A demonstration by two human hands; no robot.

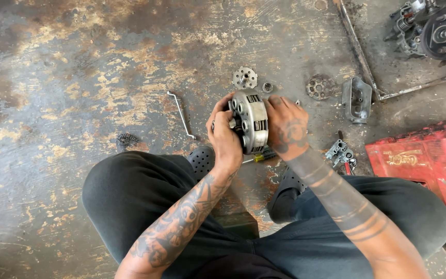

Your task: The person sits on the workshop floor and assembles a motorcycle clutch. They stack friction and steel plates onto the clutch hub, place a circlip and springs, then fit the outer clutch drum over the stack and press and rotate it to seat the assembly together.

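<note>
Nearest me are my own knees in dark trousers, squatting, with black perforated clogs (201, 159) planted on the floor. Just above them my left hand (226, 138) and right hand (287, 128) are both clamped on a round metal clutch assembly (251, 121), held up off the floor at centre frame, its rim turned toward me. The left wraps the bolted face and the right braces the opposite side, I judge to keep the heavy drum from turning. It is dull grey cast metal with slotted edges and round studs. A yellow-handled screwdriver (258, 156) lies under it at 6 o'clock. A bent steel rod (180, 113) rests at 9 o'clock. Beyond, at 12, sit a small toothed hub (244, 78) and a ring, and at 2 a perforated disc (320, 86) and a grey housing (356, 98) (all laid within reach). A red case (424, 155) lies at 3. The concrete floor (78, 77) is stained and flaking.
</note>
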